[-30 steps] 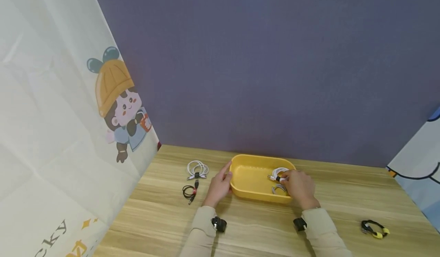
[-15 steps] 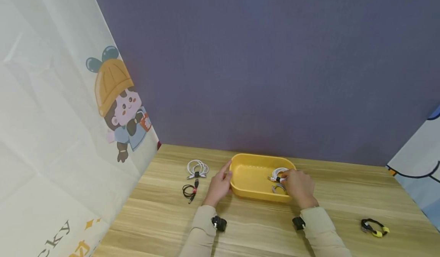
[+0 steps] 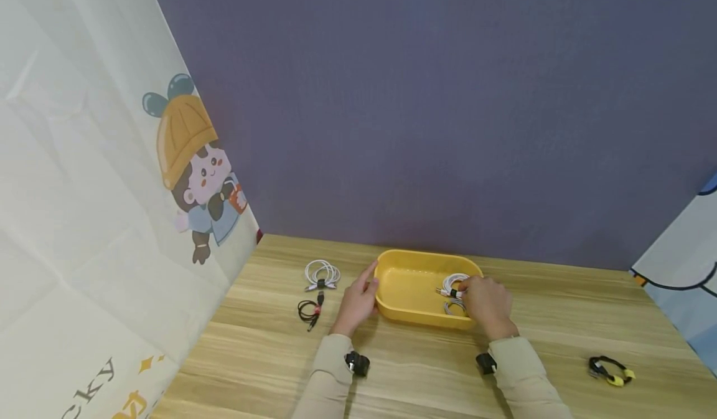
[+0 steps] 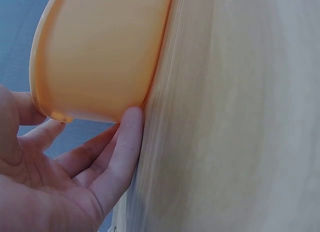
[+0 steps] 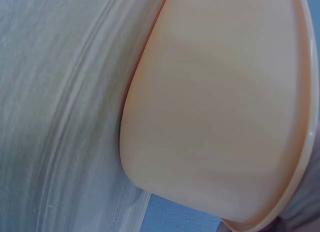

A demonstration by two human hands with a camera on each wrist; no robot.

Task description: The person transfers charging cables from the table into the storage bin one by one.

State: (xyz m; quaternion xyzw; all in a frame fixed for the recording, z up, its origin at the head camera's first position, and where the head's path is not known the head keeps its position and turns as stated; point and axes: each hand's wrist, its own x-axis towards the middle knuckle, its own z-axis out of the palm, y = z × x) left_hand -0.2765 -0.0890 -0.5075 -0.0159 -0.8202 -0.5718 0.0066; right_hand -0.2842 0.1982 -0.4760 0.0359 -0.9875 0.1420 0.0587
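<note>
A yellow tray (image 3: 411,291) rests on the wooden table between both hands. My left hand (image 3: 356,304) touches its left end; in the left wrist view the extended fingers (image 4: 129,137) lie against the tray's outer wall (image 4: 100,56). Inside the tray, at the right end, my right hand (image 3: 489,304) pinches a coiled white cable (image 3: 452,280) bound with a black strap. A coiled grey cable (image 3: 455,307) lies nearer the front wall, partly behind the hand. In the right wrist view the tray wall (image 5: 210,117) hides most of that hand.
Left of the tray lie a white cable coil (image 3: 321,283) with a black strap and a black cable (image 3: 317,310) with a red tie. Far right on the table (image 3: 549,319) is a black cable (image 3: 614,381) with yellow ties. A dark panel (image 3: 426,126) stands behind.
</note>
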